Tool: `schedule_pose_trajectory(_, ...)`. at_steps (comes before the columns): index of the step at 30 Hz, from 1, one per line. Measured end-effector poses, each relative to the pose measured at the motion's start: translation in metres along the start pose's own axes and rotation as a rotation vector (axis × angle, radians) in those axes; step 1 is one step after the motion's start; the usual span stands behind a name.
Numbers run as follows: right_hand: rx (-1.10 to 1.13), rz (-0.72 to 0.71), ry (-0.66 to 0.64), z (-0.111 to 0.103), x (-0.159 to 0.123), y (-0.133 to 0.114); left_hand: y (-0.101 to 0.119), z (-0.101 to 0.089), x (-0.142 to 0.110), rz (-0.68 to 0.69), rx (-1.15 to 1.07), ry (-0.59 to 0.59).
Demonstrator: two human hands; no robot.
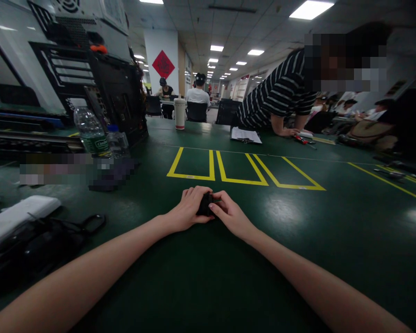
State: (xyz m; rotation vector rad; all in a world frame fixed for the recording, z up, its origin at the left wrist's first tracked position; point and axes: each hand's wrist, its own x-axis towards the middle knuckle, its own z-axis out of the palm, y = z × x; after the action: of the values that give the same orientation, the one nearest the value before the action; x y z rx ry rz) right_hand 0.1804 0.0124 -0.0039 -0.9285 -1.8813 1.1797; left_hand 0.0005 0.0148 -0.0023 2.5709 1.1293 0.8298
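Observation:
A small black object point(204, 205) sits between my two hands, low over the green tabletop point(208, 268); its kind is hard to make out because fingers cover much of it. My left hand point(190, 209) wraps round it from the left, thumb below and fingers over the top. From the right, my right hand point(229, 210) pinches at its edge with thumb and forefinger. Whether the object rests on the table I cannot tell.
Beyond my hands, yellow tape outlines point(213, 166) mark the table. To the left stand plastic bottles point(92, 132), an open computer case point(116, 88) and a white power strip point(24, 215). A person in a striped shirt point(280, 90) leans over the far side near a clipboard point(246, 135).

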Motion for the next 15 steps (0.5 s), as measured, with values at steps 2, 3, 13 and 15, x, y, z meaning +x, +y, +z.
schedule_pose_trajectory(2,-0.02,-0.035,-0.015,0.0003,-0.0021,-0.0001,0.0008,-0.0009,-0.0001,0.001,0.0,-0.007)
schedule_pose_trajectory(3,-0.024,-0.052,-0.018,0.0006,-0.0029,-0.0003,0.001,-0.0012,-0.0002,0.004,0.001,-0.011)
schedule_pose_trajectory(13,0.073,0.001,0.019,0.0001,0.0014,-0.0013,-0.0009,0.002,0.0013,-0.023,-0.025,0.004)
schedule_pose_trajectory(15,0.047,0.022,0.019,-0.0007,0.0011,-0.0008,0.0004,0.0005,0.0012,-0.016,-0.029,-0.004)
